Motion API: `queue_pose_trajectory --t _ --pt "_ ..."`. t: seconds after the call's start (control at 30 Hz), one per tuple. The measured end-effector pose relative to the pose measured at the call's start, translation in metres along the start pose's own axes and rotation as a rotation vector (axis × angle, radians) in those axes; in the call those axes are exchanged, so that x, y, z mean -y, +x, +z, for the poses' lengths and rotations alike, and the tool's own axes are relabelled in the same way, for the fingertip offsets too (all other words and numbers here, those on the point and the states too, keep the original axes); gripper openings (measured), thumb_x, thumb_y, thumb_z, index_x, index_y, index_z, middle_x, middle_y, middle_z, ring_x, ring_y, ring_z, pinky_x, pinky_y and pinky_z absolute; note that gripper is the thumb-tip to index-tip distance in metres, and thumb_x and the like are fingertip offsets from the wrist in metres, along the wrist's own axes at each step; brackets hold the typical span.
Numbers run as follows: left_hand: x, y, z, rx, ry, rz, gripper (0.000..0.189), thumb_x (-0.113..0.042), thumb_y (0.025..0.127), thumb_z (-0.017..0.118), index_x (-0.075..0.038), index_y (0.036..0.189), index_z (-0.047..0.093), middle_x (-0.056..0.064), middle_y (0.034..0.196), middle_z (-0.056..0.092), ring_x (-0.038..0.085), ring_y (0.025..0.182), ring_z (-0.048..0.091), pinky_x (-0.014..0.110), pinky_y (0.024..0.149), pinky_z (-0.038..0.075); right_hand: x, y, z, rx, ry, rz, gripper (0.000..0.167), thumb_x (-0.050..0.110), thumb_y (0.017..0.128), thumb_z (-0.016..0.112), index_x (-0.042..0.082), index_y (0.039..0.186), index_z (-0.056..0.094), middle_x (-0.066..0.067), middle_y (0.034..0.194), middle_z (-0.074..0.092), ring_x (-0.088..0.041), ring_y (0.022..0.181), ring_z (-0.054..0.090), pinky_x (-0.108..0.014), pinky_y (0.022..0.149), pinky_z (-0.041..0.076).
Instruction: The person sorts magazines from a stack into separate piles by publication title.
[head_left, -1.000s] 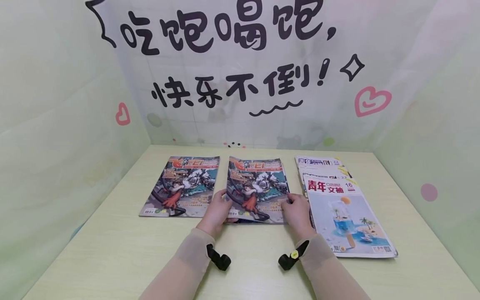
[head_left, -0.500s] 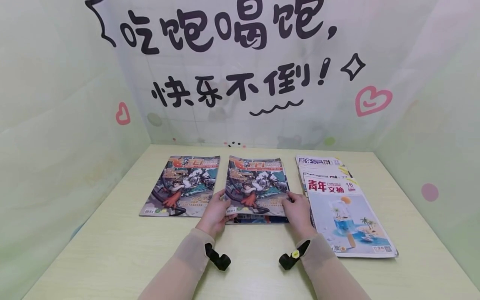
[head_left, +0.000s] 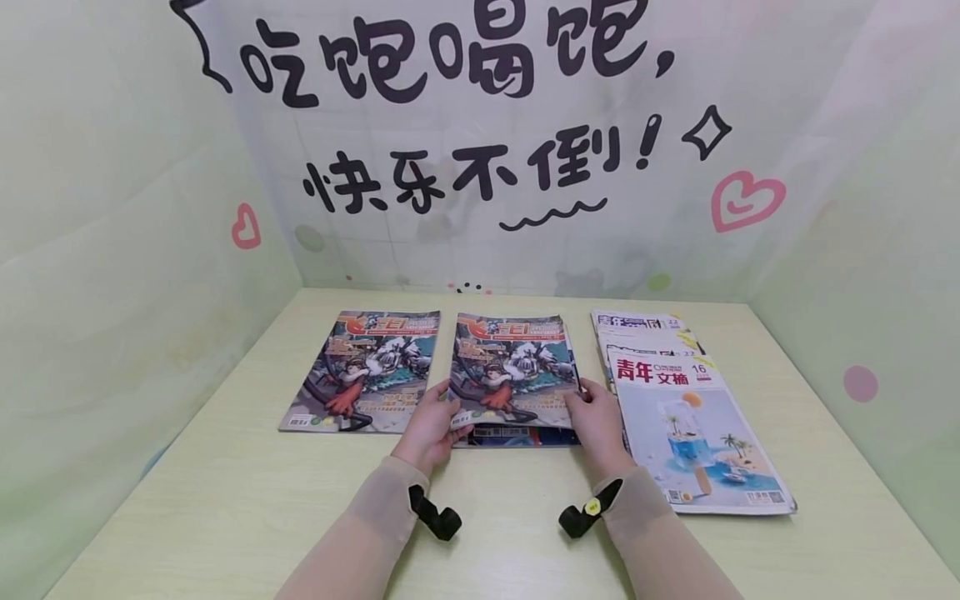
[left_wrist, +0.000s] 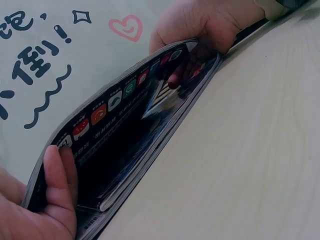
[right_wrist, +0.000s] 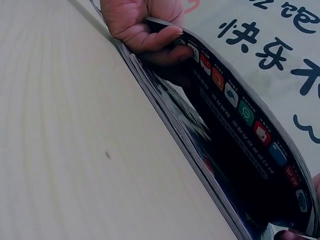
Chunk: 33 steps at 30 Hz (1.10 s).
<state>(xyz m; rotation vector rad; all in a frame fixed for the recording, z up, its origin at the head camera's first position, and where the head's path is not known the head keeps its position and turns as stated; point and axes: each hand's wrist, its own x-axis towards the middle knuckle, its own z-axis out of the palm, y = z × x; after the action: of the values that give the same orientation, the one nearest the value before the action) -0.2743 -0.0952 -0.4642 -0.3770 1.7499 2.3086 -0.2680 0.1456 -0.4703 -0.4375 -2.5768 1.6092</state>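
Note:
A comic-style magazine with an orange title is held at its near corners by both hands. My left hand pinches the left side, thumb on the cover and fingers underneath; my right hand grips the right side likewise. Its near edge is raised and bowed, baring a dark back cover with a row of coloured icons in the wrist views. Beneath lies another magazine, mostly hidden, on the table. In the right wrist view the right hand shows only at the lower right corner.
To the left lies a magazine with the same cover. On the right, several white-covered magazines overlap, the nearest magazine showing an ice-lolly picture. All rest on a pale wooden table, with printed cloth walls behind and beside it.
The near edge of the held magazine has risen off the one below, uncovering a dark strip of it. Both hands keep their grip and have barely shifted.

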Motion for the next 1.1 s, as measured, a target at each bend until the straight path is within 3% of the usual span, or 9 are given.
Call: queue_pose_trajectory --t 0.1,0.2,0.4,0.63,0.8,0.97,1.1 --pt "0.0003 0.0001 -0.0001 0.002 -0.012 0.0 0.056 -0.002 0.101 0.037 -0.007 0.153 0.016 0.021 0.149 0.027 0.021 0.086 0.054 0.03 0.064 0.052 0.0 -0.0009 -0.0007 0.02 0.007 0.024 0.055 0.032 0.096 0.052 0.004 0.142 0.044 -0.016 0.126 0.055 -0.029 0.108 0.052 -0.046 0.093 0.045" --pt "0.0002 -0.0001 -0.0004 0.0 0.011 0.001 0.056 -0.003 0.101 0.037 -0.007 0.153 0.017 0.021 0.151 0.024 0.025 0.095 0.053 0.031 0.066 0.053 0.0001 -0.0017 -0.0006 0.036 0.012 0.053 0.055 0.033 0.096 0.051 0.005 0.143 0.043 -0.017 0.136 0.05 -0.03 0.118 0.05 -0.049 0.102 0.04" --pt "-0.0001 -0.0007 -0.0004 0.011 0.093 0.022 0.056 -0.004 0.102 0.036 -0.006 0.153 0.015 0.02 0.156 0.016 0.034 0.121 0.044 0.036 0.07 0.054 -0.0006 -0.0007 -0.0001 0.033 0.021 0.046 0.052 0.02 0.094 0.048 0.004 0.143 0.043 -0.017 0.138 0.049 -0.029 0.114 0.048 -0.046 0.099 0.042" --pt "-0.0038 -0.0035 0.001 0.025 0.163 0.058 0.056 -0.005 0.101 0.038 -0.006 0.153 0.016 0.022 0.154 0.019 0.024 0.094 0.056 0.038 0.068 0.057 -0.0002 -0.0021 -0.0009 0.017 0.023 0.006 0.051 0.015 0.092 0.047 0.003 0.141 0.045 -0.015 0.136 0.052 -0.027 0.108 0.049 -0.038 0.087 0.044" --pt "-0.0027 -0.0035 0.0021 0.036 0.202 0.086 0.055 -0.008 0.101 0.038 -0.006 0.153 0.018 0.025 0.143 0.038 0.021 0.077 0.063 0.037 0.06 0.057 0.0015 -0.0049 -0.0011 -0.023 0.024 -0.043 0.049 0.016 0.093 0.049 0.004 0.14 0.049 -0.013 0.125 0.058 -0.026 0.102 0.052 -0.036 0.082 0.045" --pt "-0.0025 -0.0036 0.0007 0.045 0.227 0.084 0.054 -0.01 0.102 0.038 -0.008 0.153 0.019 0.025 0.128 0.054 0.019 0.069 0.066 0.034 0.055 0.057 0.0038 -0.0049 -0.0027 -0.017 -0.002 -0.05 0.049 0.017 0.094 0.047 0.004 0.141 0.046 -0.015 0.127 0.058 -0.028 0.107 0.054 -0.043 0.089 0.047" --pt "-0.0042 -0.0035 -0.0006 0.049 0.221 0.082 0.054 -0.011 0.102 0.039 -0.008 0.153 0.02 0.025 0.125 0.057 0.02 0.071 0.067 0.034 0.057 0.057 0.0038 -0.0022 -0.0053 0.018 -0.024 -0.036 0.05 0.016 0.093 0.046 0.002 0.141 0.046 -0.018 0.131 0.056 -0.03 0.114 0.053 -0.047 0.095 0.046"
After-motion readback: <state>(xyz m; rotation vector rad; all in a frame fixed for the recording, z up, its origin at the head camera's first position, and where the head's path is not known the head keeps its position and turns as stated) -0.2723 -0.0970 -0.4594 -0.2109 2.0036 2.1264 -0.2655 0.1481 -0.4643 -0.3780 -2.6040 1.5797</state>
